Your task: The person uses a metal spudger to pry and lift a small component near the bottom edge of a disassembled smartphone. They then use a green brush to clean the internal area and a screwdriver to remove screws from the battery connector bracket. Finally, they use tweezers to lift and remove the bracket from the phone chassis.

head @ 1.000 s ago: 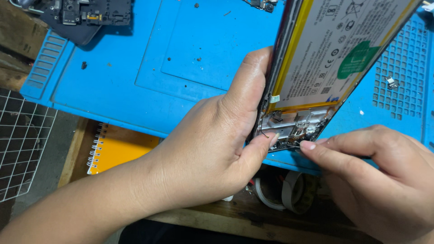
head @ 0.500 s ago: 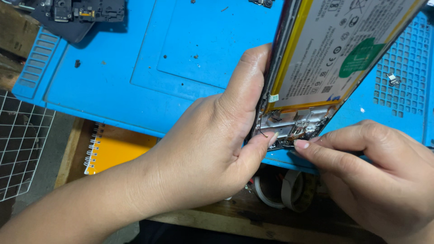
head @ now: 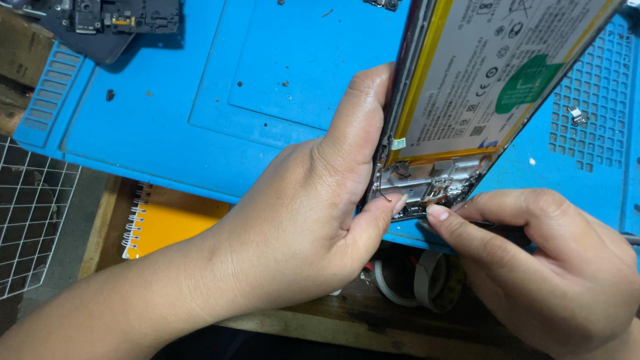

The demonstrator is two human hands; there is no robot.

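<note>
My left hand [head: 313, 213] grips an opened phone [head: 480, 87] by its lower left edge, back cover off. A large white battery with a yellow border and a green patch fills the phone's body. My thumb presses on the bare metal section [head: 427, 187] at the phone's lower end. My right hand [head: 553, 267] sits just below that end, index fingertip touching the exposed parts, fingers pinched around a thin dark tool [head: 507, 230] whose tip is hidden.
A blue work mat [head: 200, 113] covers the bench, with a perforated grid section [head: 593, 113] at right holding a small metal part [head: 577, 115]. A dark phone part [head: 113, 23] lies top left. An orange spiral notebook [head: 167, 223], tape rolls [head: 417, 280] and a wire grid [head: 30, 220] sit below.
The view has shifted slightly. My right hand has slid a little left, its fingertip closer to the phone's lower end. My left hand keeps the same grip.
</note>
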